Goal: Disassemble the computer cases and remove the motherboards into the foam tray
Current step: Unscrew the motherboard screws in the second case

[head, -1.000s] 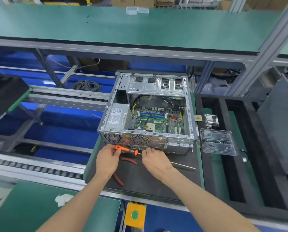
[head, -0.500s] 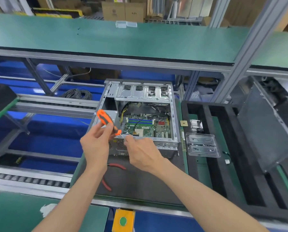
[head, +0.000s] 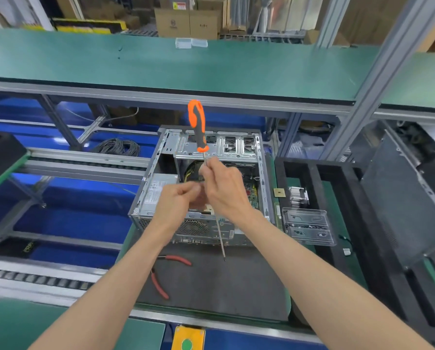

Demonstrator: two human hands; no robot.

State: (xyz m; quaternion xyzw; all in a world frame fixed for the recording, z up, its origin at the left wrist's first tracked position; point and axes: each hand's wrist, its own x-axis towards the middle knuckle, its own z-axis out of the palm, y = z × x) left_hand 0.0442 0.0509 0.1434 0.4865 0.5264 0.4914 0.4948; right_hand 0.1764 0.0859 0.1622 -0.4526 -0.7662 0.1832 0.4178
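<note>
Case [head: 206,188] sits open on the counter [head: 226,281], side panel off, motherboard [head: 252,195] still inside, so removal not done. Right hand [head: 226,190] pinches the screwdriver [head: 198,127] by its shaft, handle up, tip down over the case's near edge. Left hand [head: 178,203] has fingers curled, just beside the right; cannot tell if it holds anything. Foam tray [head: 312,173] to the right holds no board yet, as far as visible. Pliers [head: 166,271] lie in front. Board screws and lift-out likely remain.

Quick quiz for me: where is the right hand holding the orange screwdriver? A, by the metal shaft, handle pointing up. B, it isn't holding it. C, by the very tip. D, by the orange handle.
A: the right hand pinches the shaft of the screwdriver just below the handle, which points up.
</note>
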